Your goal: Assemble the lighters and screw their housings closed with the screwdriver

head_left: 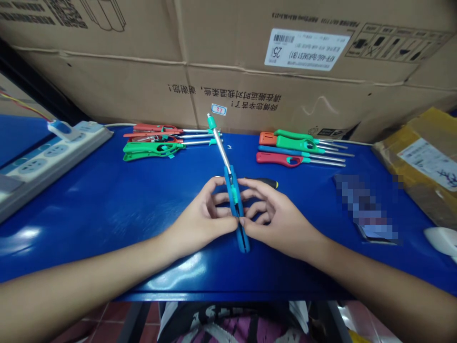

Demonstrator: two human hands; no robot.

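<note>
Between my two hands stands a blue gas lighter [233, 200], seen along its seam, its metal barrel pointing up and away with a green tip piece at the end. A dark gap runs between the two halves of its handle. My left hand [209, 209] grips it from the left, thumb on the seam. From the right, my right hand [269, 209] grips the same handle, its thumb close to the other. Just behind the hands lies a dark screwdriver handle with a yellow end [272, 182], partly hidden.
Red and green lighters [153, 148] lie at the back left, some with handles apart. Another group of lighters [285, 152] lies back right. A power strip [53, 152] is at left; a blurred-out phone-like object [367, 209] and a taped carton [424, 162] are at right. Cardboard [228, 62] walls the back.
</note>
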